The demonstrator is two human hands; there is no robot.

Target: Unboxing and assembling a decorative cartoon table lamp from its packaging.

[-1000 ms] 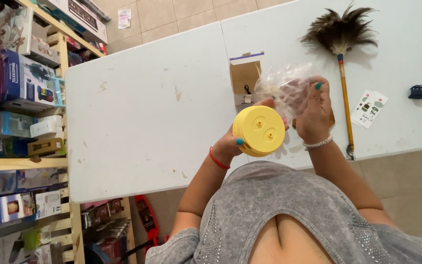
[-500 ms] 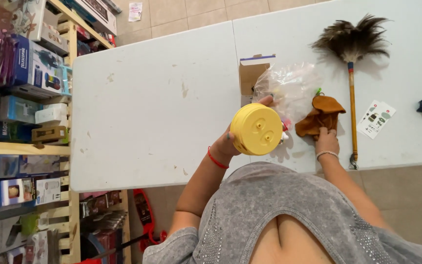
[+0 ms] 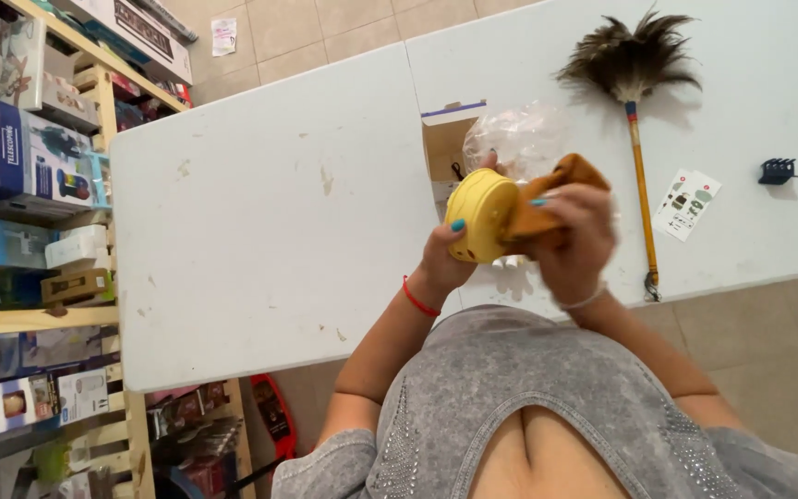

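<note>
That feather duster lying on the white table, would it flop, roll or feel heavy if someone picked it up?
The feather duster has a thin straight orange stick, so it probably stays stiff and might roll if nudged. Its bushy brown plume looks soft and airy, so the whole thing is likely light, with feathers that bend easily.

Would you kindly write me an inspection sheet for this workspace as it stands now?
Surface: white folding table, scuffed and spotted, seam down its middle.
Job's things: round yellow object held above the table edge; brown cloth pressed against it.
Clutter: open cardboard box, clear plastic bag, feather duster, printed leaflet, small dark clip.
Hands: left hand grips the yellow object; right hand holds the cloth.
Cables: nothing seen.
Surroundings: wooden shelves of boxed goods on one side; tiled floor.
</note>
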